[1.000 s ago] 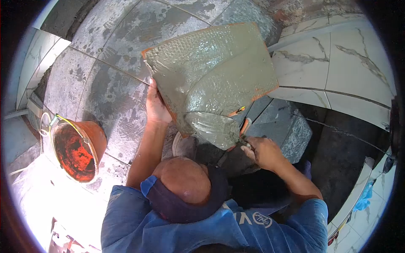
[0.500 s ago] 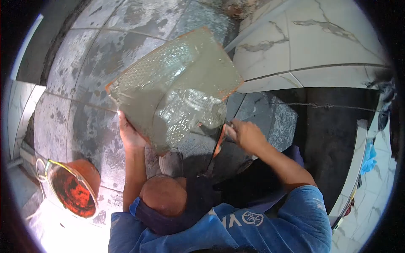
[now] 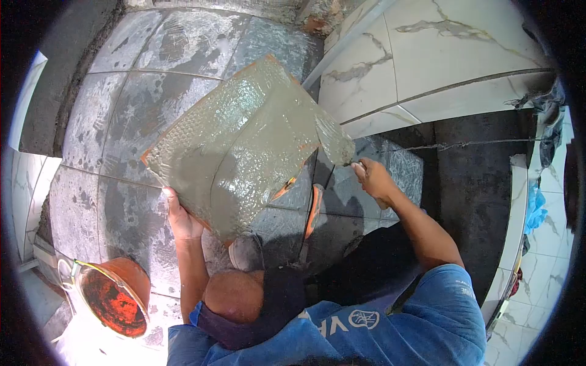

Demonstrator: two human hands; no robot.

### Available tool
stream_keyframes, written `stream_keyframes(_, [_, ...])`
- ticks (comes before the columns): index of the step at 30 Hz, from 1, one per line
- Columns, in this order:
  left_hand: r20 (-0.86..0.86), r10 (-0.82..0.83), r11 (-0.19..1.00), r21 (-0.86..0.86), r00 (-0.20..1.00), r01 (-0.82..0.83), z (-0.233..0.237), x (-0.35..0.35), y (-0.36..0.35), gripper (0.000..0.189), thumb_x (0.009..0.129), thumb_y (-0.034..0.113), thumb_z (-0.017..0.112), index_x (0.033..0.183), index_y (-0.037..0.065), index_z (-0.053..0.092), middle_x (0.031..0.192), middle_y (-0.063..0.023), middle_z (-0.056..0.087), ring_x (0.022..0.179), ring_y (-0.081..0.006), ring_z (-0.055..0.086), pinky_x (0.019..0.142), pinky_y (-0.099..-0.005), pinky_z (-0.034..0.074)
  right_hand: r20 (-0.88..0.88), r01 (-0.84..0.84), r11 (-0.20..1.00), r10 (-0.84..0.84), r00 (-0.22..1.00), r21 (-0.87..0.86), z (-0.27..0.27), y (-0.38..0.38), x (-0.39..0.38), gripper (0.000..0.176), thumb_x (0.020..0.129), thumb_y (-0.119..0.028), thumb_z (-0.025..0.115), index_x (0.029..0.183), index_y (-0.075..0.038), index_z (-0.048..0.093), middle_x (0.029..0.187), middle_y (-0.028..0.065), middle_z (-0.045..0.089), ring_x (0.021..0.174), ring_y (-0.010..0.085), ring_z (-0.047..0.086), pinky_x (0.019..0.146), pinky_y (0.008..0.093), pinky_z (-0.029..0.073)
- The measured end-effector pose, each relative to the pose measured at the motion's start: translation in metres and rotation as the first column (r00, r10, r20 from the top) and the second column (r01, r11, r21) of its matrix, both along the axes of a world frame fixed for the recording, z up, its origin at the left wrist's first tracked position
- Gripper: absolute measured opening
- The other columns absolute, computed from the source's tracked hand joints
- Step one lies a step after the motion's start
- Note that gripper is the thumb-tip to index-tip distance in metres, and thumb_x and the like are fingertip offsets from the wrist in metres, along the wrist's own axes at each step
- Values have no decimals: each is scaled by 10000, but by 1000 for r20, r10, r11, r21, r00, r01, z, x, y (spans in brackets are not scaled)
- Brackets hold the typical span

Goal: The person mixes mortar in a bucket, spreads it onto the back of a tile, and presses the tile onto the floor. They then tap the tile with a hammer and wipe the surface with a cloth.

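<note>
My left hand (image 3: 182, 213) grips the near left edge of a large tile (image 3: 244, 146), thumb up along its side. Wet grey mortar covers the tile's upturned face, with a ribbed texture towards the left and smoother patches elsewhere. Orange shows along the tile's edges. In my right hand (image 3: 373, 182) is the handle of a trowel (image 3: 336, 139), its blade coated with mortar and overlapping the tile's right corner. An orange-edged item (image 3: 314, 210) lies on the floor between the tile and my legs.
An orange bucket (image 3: 139, 277) with red residue inside tilts at the lower left. Grey floor tiles (image 3: 143, 110) extend beneath and beyond my work. White veined tiles (image 3: 452, 49) cover a ledge at the upper right, and a blue bag (image 3: 535, 207) lies at far right.
My right hand and the trowel have moved right and slightly up, off the tile's middle to its right corner. The mortar heap there has been spread flatter. My left hand keeps its hold.
</note>
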State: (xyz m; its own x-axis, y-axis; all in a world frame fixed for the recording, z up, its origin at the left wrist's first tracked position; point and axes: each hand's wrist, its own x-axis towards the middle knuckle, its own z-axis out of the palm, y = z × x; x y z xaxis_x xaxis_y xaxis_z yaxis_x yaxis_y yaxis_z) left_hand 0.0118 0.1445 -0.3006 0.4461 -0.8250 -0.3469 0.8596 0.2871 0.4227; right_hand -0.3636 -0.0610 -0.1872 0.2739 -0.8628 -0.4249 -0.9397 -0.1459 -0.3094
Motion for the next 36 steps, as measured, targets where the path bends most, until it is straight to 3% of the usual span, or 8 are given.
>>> stream_keyframes(9, [232, -122, 986, 142, 965, 90, 36, 24, -6, 570, 974, 415, 464, 1353, -7, 406, 1341, -153, 488, 1208, -286, 489, 1015, -417, 397, -203, -52, 997, 39, 978, -58, 91, 30, 1, 367, 937, -336, 512, 1020, 7, 610, 908, 280, 630, 878, 459, 598, 775, 507, 468])
stream_keyframes(16, [357, 37, 969, 216, 933, -121, 93, 70, 5, 595, 903, 392, 588, 1314, -13, 447, 1268, -146, 537, 1129, -275, 528, 983, -388, 416, -323, -167, 983, 183, 929, 77, 178, 30, 8, 338, 918, -345, 537, 985, -24, 616, 867, 243, 644, 832, 433, 607, 728, 495, 483])
stream_keyframes(22, [569, 122, 966, 119, 813, -228, 156, 104, 27, 506, 934, 341, 544, 1286, -15, 468, 1240, -144, 552, 1088, -266, 554, 943, -390, 448, -513, -651, 758, 577, 636, 45, 149, 6, 100, 216, 838, -238, 572, 827, -62, 697, 777, 149, 688, 759, 313, 679, 667, 447, 528])
stream_keyframes(24, [635, 137, 966, 84, 760, -244, 176, 109, 33, 502, 937, 337, 538, 1286, -17, 468, 1230, -147, 558, 1071, -268, 565, 931, -391, 459, -481, -827, 556, 705, 521, -81, 105, -5, 135, 178, 795, -173, 579, 733, -59, 701, 752, 139, 687, 735, 300, 683, 656, 425, 532])
stream_keyframes(27, [699, 195, 872, 199, 689, -448, 204, 109, 39, 480, 945, 306, 524, 1275, -37, 464, 1202, -167, 573, 1031, -288, 594, 878, -400, 492, -378, -869, 495, 803, 461, -9, 73, -12, 194, 206, 830, -217, 585, 789, -50, 698, 775, 146, 685, 751, 308, 679, 655, 434, 530])
stream_keyframes(31, [739, 185, 885, 160, 647, -436, 242, 95, 35, 421, 948, 250, 512, 1230, -61, 486, 1156, -179, 591, 1003, -289, 608, 869, -396, 501, 56, -586, 616, 713, 699, -527, 145, 19, 234, 318, 852, -343, 603, 874, -31, 663, 844, 144, 665, 809, 317, 661, 681, 439, 514])
stream_keyframes(34, [722, 203, 878, 165, 661, -449, 267, 81, 22, 352, 947, 220, 522, 1125, -83, 538, 1054, -175, 619, 914, -234, 624, 797, -339, 515, 396, -492, 645, 756, 521, -585, 206, 59, 252, 346, 833, -388, 630, 875, -45, 637, 844, 148, 635, 819, 308, 640, 709, 424, 503])
stream_keyframes(36, [687, 293, 880, 78, 665, -468, 275, 75, 11, 320, 943, 204, 535, 1066, -90, 564, 979, -159, 641, 834, -199, 635, 737, -306, 522, 368, -520, 541, 837, 404, -661, 229, 89, 260, 330, 806, -387, 660, 852, -60, 646, 831, 126, 634, 790, 302, 633, 686, 406, 497])
